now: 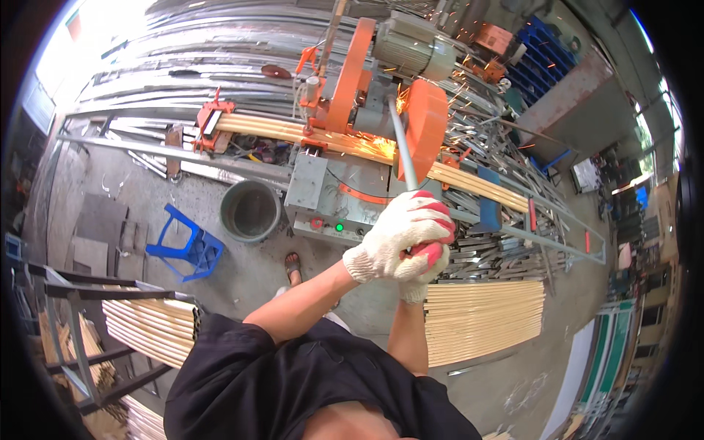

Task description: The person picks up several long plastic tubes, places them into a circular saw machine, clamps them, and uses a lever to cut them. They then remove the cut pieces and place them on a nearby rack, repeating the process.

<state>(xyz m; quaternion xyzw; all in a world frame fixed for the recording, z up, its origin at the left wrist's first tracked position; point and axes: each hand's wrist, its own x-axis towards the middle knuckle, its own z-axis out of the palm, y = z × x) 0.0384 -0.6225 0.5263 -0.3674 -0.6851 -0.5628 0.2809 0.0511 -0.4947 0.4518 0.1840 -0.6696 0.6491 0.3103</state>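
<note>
Both my hands wear white knit gloves with red palms and are closed together on the grey metal lever (pixel 405 150) of a cut-off saw (pixel 427 121). My left hand (pixel 400 229) is uppermost, and my right hand (pixel 431 265) is just below and against it. Orange guards cover the saw's wheel and belt; a grey motor (pixel 411 48) sits behind. Several cream-yellow tubes (pixel 271 128) lie side by side across the saw's bed, passing under the guard. Bright sparks spray where the wheel meets them. The wheel's edge is hidden by the guard.
An orange clamp (pixel 213 123) holds the tubes at left. On the floor stand a grey bucket (pixel 251 211) and a blue stool (pixel 187 246). Stacked tubes (pixel 484 319) lie right of me, more on a rack (pixel 150 323) at left. Loose metal bars (pixel 183 55) fill the back.
</note>
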